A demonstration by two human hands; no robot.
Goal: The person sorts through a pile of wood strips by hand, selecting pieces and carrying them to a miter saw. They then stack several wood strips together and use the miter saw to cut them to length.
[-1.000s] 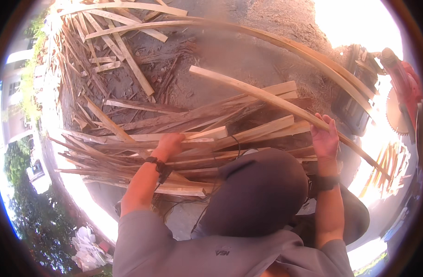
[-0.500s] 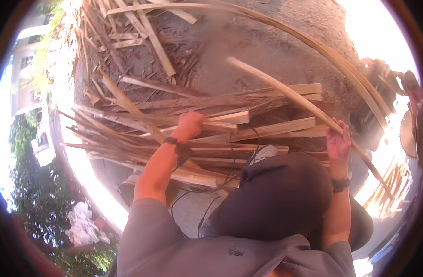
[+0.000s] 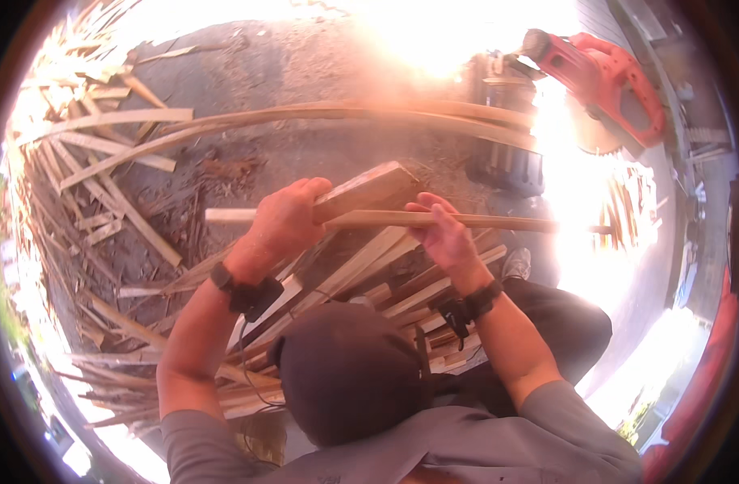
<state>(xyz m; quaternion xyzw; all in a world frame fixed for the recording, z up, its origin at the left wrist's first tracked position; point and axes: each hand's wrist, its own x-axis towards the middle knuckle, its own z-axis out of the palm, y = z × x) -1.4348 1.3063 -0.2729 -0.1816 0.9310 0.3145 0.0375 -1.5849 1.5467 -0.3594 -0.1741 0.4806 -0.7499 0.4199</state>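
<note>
Both hands are closed on one long thin wooden strip [image 3: 385, 219], held level above the heap of offcut slats [image 3: 369, 282] — left hand [image 3: 284, 222] near its left end, right hand [image 3: 442, 234] toward the middle. The left hand also grips a short thick block [image 3: 369, 187]. A red power saw [image 3: 603, 81] sits well apart, upper right, on bare ground [image 3: 305, 81].

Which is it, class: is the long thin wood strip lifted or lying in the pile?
Lifted: both the left hand and right hand grip the strip above the pile.
</note>
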